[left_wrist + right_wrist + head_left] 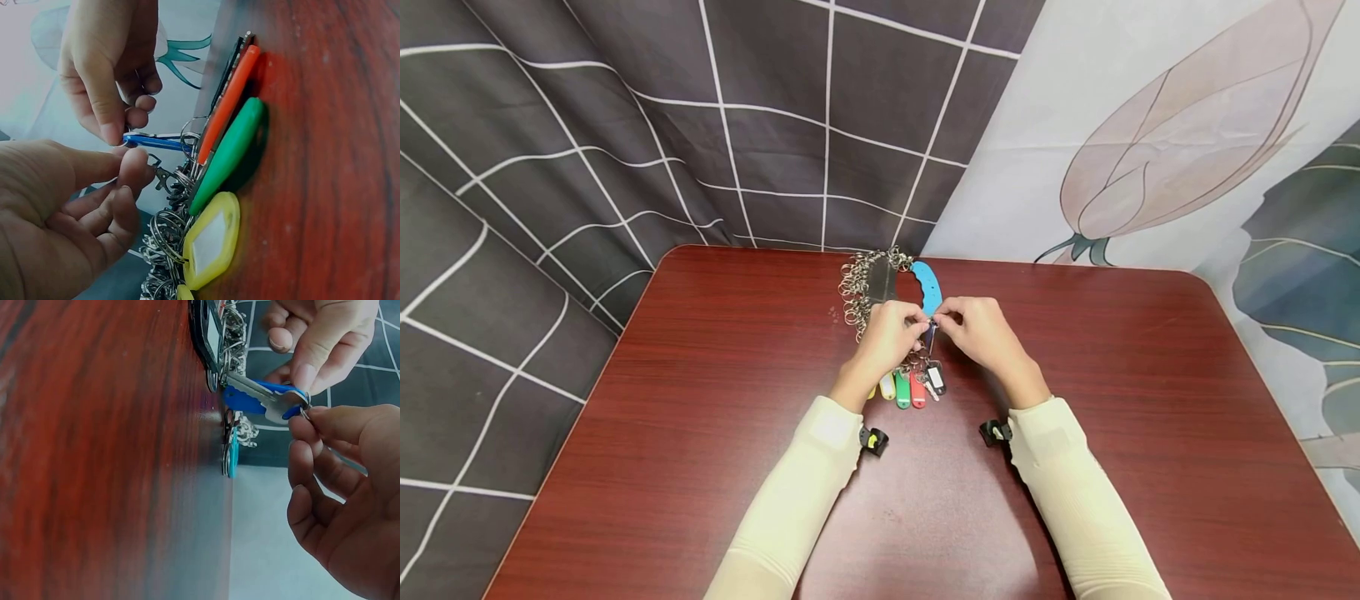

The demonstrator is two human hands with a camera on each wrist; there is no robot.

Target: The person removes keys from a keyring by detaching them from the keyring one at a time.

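Note:
A blue key tag (244, 400) and a silver key (275, 403) hang together on a small split ring (304, 413) between the hands. My left hand (891, 333) pinches the tag's ringed end with thumb and forefinger. From the other side, my right hand (981, 333) pinches the split ring, the fingertips of both hands almost touching. Near the left fingers in the left wrist view is a metal clasp (164, 175). Below lie a red key tag (918, 392), a green key tag (903, 390), a yellow key tag (212, 240) and a black key tag (936, 377).
A dark panel (880, 282) edged with many metal rings and clasps (853, 287) lies at the table's back edge. Beside it is a curved blue handle (928, 287). The reddish-brown table (700, 417) meets a grid-patterned curtain (775, 150) and a flower-printed cloth (1150, 167).

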